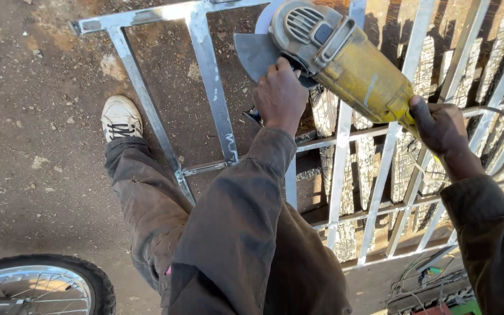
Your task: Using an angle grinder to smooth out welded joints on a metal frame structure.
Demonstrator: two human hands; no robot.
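Observation:
I hold a worn yellow angle grinder over a grey metal frame of welded square bars. My left hand grips the grinder's side handle near its head and disc guard. My right hand is closed around the rear of the grinder's body. The disc sits at the top middle, above one of the frame's upright bars. Both sleeves are dark brown.
The frame rests on charred wooden logs at the right and over brown dirt ground at the left. My leg and a white shoe stand beside the frame. A spoked wheel with a tyre lies bottom left. Cables lie bottom right.

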